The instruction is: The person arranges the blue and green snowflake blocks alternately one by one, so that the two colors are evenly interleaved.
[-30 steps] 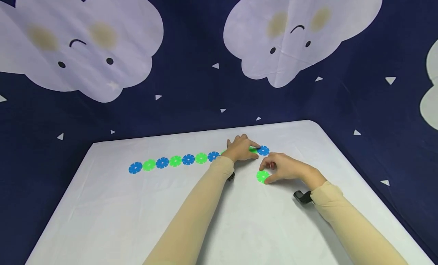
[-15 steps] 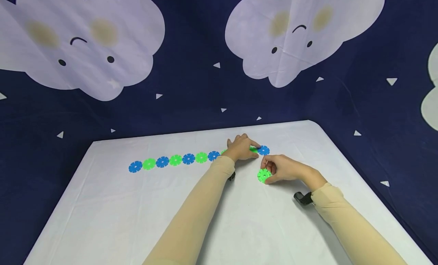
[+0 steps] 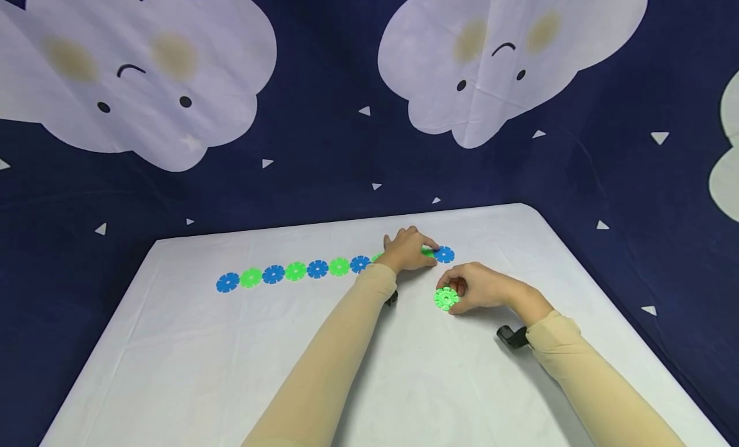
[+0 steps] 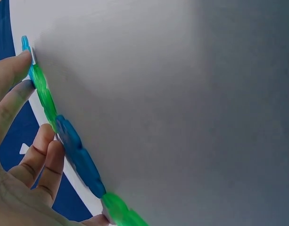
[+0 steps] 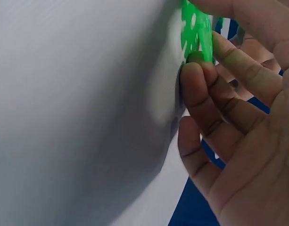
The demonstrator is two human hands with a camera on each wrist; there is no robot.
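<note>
A row of blue and green slotted building discs [image 3: 317,269] lies edge to edge across the far half of the white table. My left hand [image 3: 407,250] hides part of it. Its fingertips press the row from above near the right end, beside the last blue disc [image 3: 444,254]; in the left wrist view several fingertips meet the disc edges. In front of that end, my right hand [image 3: 479,286] pinches a green slotted disc [image 3: 446,299] between thumb and fingers. The right wrist view shows two green layers [image 5: 204,40] in that pinch, tilted up from the tabletop.
The white table [image 3: 190,370] ends at a far edge [image 3: 288,227] against a dark blue cloth [image 3: 323,139] with printed clouds. Black camera mounts [image 3: 511,337] sit under both wrists.
The green disc has turned and tilted slightly in my right fingers, which have closed further around it. My left hand and the row have stayed put.
</note>
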